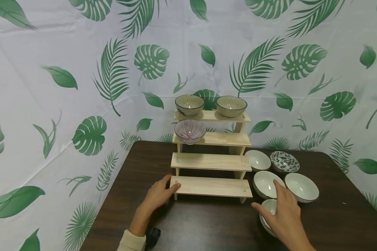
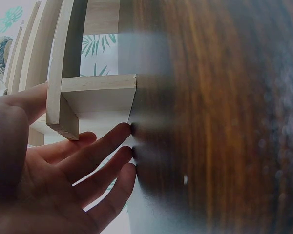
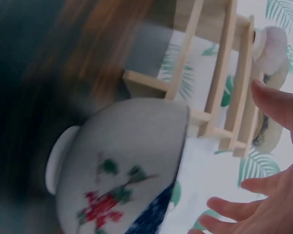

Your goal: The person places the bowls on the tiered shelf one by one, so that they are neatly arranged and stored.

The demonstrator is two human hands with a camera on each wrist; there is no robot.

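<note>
Right hand (image 1: 286, 212): fingers apart; near bowl (image 1: 271, 205) just beneath them, partly hidden. Right wrist view alone shows its red flower (image 3: 102, 207); bowl cropped there. Left hand (image 1: 158, 194): fingers spread, thumb atop left end of lowest rack shelf (image 1: 211, 187); left wrist view hides thumb tip, head view shows it. Worktop (image 1: 207, 223) stretches between both hands' fingers, before shelf's front edge.

The pale wooden four-tier stand (image 1: 211, 161) stood upright on the bench (image 1: 207, 223), held low at its left end by my left grip (image 1: 159, 194); near my right grip (image 1: 286, 211) sat an upright white bowl (image 3: 124, 156) painted with red blossoms.
</note>
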